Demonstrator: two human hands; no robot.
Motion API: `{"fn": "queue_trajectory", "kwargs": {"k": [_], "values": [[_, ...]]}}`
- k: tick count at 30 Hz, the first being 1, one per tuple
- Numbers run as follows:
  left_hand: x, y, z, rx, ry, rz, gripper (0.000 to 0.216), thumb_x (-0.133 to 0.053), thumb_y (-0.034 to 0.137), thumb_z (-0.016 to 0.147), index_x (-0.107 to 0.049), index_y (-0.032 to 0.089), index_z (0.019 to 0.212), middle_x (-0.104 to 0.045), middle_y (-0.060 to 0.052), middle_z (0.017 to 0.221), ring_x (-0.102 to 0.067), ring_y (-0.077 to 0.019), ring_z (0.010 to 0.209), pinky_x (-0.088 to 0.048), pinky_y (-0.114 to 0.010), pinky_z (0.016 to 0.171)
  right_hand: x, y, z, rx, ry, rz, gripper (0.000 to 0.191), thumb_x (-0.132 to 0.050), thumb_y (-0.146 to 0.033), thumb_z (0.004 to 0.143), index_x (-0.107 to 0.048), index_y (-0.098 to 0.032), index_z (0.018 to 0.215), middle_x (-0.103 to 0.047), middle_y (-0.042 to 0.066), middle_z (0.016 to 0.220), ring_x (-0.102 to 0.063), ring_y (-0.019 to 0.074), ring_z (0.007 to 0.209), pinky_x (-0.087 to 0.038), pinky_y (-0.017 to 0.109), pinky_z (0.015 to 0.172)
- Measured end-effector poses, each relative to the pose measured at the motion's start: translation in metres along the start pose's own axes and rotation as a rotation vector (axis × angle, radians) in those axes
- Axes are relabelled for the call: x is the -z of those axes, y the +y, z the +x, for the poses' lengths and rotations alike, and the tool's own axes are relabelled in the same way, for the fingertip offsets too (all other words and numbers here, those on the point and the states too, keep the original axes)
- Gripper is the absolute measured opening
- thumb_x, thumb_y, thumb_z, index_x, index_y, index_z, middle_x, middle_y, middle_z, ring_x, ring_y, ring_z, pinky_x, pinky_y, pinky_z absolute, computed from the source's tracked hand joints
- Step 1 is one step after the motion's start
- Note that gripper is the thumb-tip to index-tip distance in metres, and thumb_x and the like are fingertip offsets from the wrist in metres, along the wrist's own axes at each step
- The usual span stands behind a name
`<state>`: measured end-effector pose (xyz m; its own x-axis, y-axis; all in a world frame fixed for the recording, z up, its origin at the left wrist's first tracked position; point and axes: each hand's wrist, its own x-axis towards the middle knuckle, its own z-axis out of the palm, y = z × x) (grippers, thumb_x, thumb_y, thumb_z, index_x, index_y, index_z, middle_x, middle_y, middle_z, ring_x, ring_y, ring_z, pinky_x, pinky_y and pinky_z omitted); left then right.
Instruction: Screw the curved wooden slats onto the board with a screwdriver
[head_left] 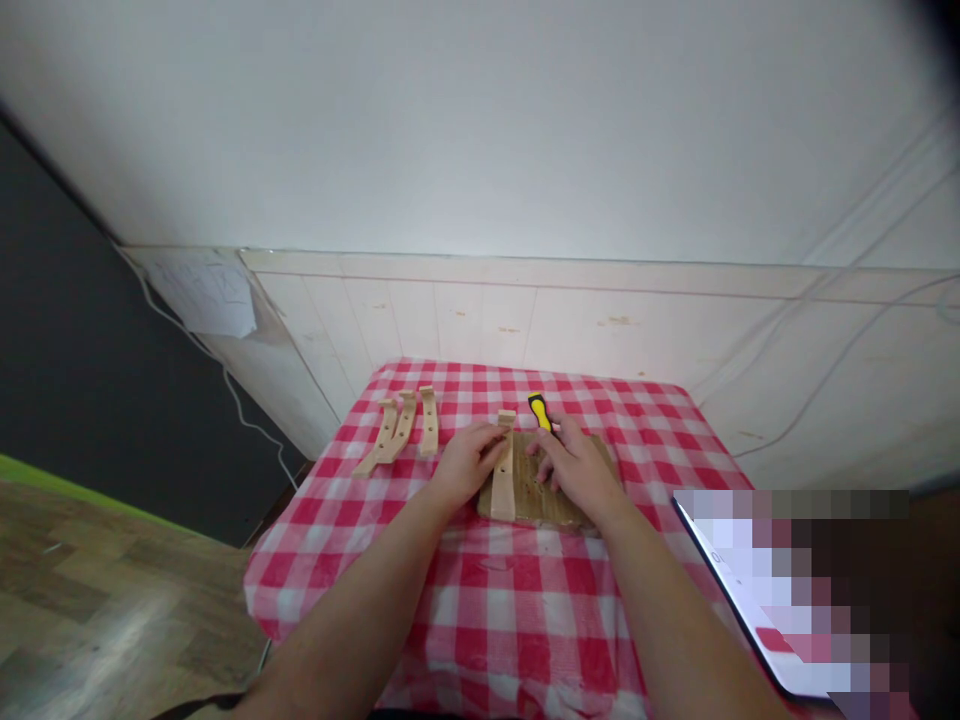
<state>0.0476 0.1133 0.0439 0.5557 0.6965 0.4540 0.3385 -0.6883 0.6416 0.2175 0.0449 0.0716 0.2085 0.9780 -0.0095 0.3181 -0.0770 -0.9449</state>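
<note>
On a brown wooden board lies a pale wooden leg, bent at its far end and drilled with holes. My left hand grips this leg from the left, its fingertips on the upper part. To the right, my right hand is over the board with fingers bent. A screwdriver with a yellow and black handle sticks out past its index finger and seems held there; the shaft is hidden. What the right fingertips touch is too small to make out.
Left of the board, three similar wooden legs lie on the red-and-white checked tablecloth. At the right table edge is a screen device, partly blurred out. Behind the table rises a white panelled wall. A cable hangs at left.
</note>
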Motion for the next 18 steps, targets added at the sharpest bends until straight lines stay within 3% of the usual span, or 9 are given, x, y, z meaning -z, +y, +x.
{"fn": "queue_trajectory", "kwargs": {"k": [7,18], "values": [[-0.0008,-0.0018,0.0,0.003,0.072,0.004,0.015,-0.058,0.025,0.086,-0.07,0.017,0.09,-0.067,-0.008,0.101,-0.063,-0.0164,0.095,-0.051,-0.031,0.087,-0.0014,0.0025,0.0017,0.015,0.016,0.034,0.036,-0.046,-0.046,0.088,-0.046,-0.02,0.114,-0.065,0.001,0.084,-0.06,0.0109,0.052,-0.042,0.02,0.037],[0.0021,-0.0011,-0.0038,-0.044,0.044,0.257,0.015,-0.055,0.025,0.088,-0.068,0.019,0.09,-0.071,-0.006,0.092,-0.063,-0.0171,0.086,-0.05,-0.031,0.081,-0.0004,0.0031,0.0024,0.03,0.017,0.049,0.033,-0.045,-0.045,0.087,-0.046,-0.021,0.11,-0.065,0.0,0.084,-0.061,0.0103,0.054,-0.041,0.019,0.037]]}}
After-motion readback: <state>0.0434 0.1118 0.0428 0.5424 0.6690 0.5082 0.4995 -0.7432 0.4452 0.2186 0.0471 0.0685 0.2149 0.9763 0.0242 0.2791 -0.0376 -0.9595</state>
